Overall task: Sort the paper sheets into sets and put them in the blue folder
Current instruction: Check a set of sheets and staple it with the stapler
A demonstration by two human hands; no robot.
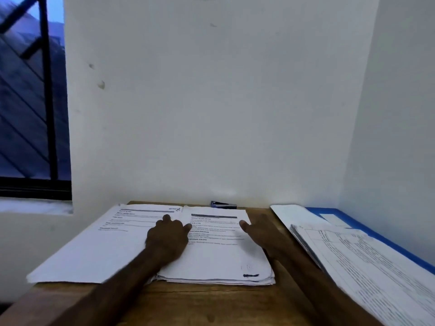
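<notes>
my left hand (168, 236) rests loose-fingered on the seam between the left sheets (94, 245) and the middle stack (221, 257). my right hand (260, 234) lies spread at that stack's right edge, thumb out, gripping nothing. the blue folder (329, 211) is off to my right under another pile (367, 257), all on a wooden bench (188, 304) in a white wall (211, 114) corner, with a window (28, 102) on the left.

Left stack (94, 250) beside middle stack (223, 262) on table (188, 302); right stack (367, 260) on folder (353, 221); stapler (223, 204) behind middle.
</notes>
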